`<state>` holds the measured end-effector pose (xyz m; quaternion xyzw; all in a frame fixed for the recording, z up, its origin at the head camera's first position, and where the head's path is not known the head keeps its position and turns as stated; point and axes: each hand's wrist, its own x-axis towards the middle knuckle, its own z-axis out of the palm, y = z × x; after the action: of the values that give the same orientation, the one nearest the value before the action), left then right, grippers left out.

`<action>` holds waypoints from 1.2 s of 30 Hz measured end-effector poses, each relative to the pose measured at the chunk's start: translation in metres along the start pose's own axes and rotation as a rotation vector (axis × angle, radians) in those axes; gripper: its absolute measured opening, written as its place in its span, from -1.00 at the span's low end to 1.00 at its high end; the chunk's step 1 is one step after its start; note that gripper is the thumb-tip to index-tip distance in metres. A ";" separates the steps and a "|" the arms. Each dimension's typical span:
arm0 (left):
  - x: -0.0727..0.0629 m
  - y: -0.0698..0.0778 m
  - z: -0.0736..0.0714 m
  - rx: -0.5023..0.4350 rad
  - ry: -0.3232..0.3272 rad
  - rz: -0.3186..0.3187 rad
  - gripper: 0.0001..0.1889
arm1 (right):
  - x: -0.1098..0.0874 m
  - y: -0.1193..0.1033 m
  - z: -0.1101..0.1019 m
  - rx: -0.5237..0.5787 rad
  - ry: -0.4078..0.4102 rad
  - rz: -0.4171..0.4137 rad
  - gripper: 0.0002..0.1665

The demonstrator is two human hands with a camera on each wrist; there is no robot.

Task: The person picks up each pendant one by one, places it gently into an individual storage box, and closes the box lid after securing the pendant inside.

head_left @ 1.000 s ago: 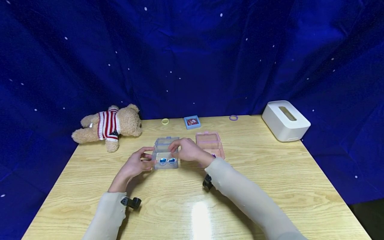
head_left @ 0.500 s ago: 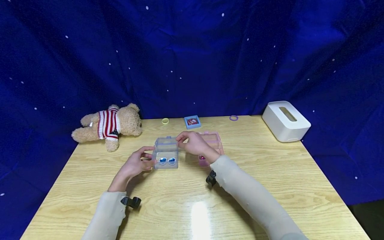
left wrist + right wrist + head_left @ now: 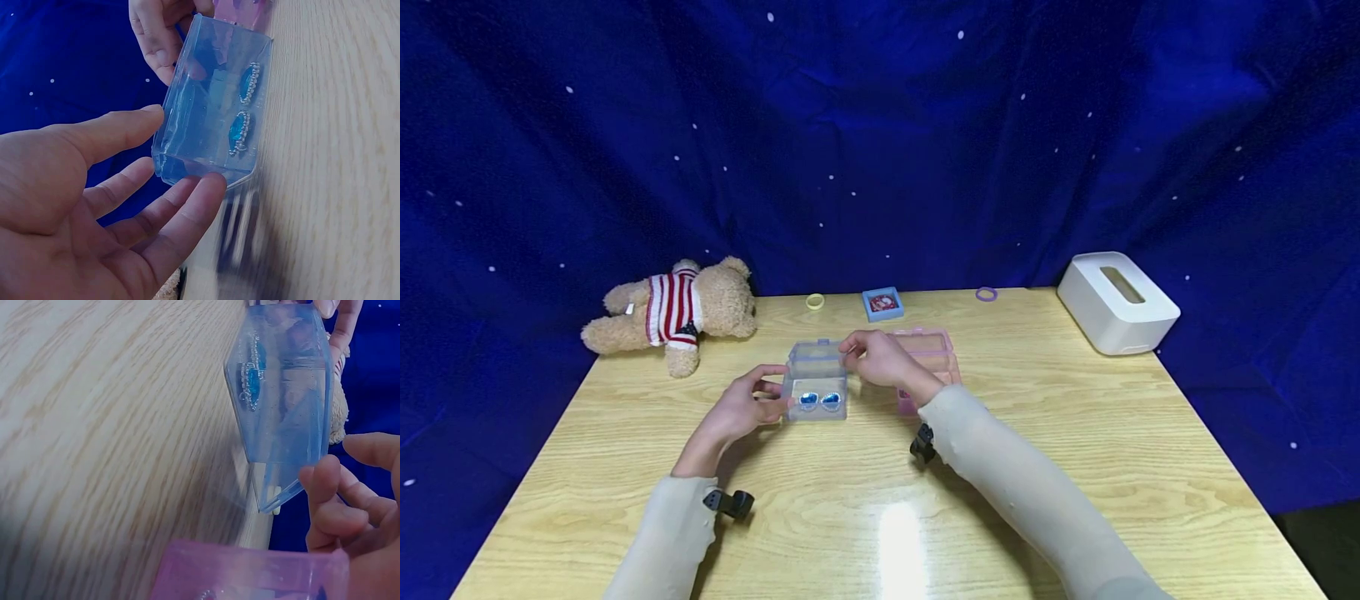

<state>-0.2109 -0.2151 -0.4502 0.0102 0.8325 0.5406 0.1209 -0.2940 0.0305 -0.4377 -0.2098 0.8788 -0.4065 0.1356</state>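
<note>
A clear blue plastic box [image 3: 817,387], its lid raised toward the back, stands on the wooden table. Two blue oval gems with silvery beaded rims [image 3: 240,128] lie inside it; whether they are earrings or clips is unclear. At the box's left end is my left hand [image 3: 747,408], thumb and fingers fairly straight, their tips touching the rim and end wall. My right hand [image 3: 880,360] is by the lid's right edge. In the right wrist view bent fingertips [image 3: 324,478] meet that edge, while the thumb appears slightly apart.
A pink box [image 3: 946,365] with its lid up sits to the right, partly behind my right arm. Along the back are a teddy bear [image 3: 718,304], a yellow ring [image 3: 815,302], a small blue tray [image 3: 883,315], a purple ring [image 3: 987,294] and a white tissue box [image 3: 1116,308].
My right hand has moved from above the blue box's inside to the right edge of its lid. The left hand has stayed at the left end. The box's lid remains raised.
</note>
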 end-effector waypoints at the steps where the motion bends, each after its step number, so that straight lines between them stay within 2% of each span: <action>1: 0.000 0.000 0.000 -0.002 -0.002 0.000 -0.38 | 0.000 0.000 0.000 0.010 -0.005 0.008 -0.67; 11: 0.001 0.000 0.001 -0.006 -0.006 -0.009 -0.38 | 0.003 0.000 0.003 0.030 -0.015 0.073 -0.69; 17: 0.000 0.001 0.002 -0.010 0.002 -0.008 -0.39 | 0.004 0.000 0.002 0.068 0.014 0.052 -0.63; 28: 0.000 0.002 0.001 -0.005 0.004 -0.009 -0.38 | 0.005 -0.001 -0.001 0.150 0.111 0.047 -0.72; 36: 0.000 0.002 0.001 -0.009 0.001 -0.005 -0.39 | 0.007 0.000 -0.001 0.114 0.142 0.020 -0.76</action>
<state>-0.2107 -0.2135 -0.4482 0.0074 0.8303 0.5438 0.1217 -0.3003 0.0283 -0.4372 -0.1637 0.8636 -0.4686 0.0887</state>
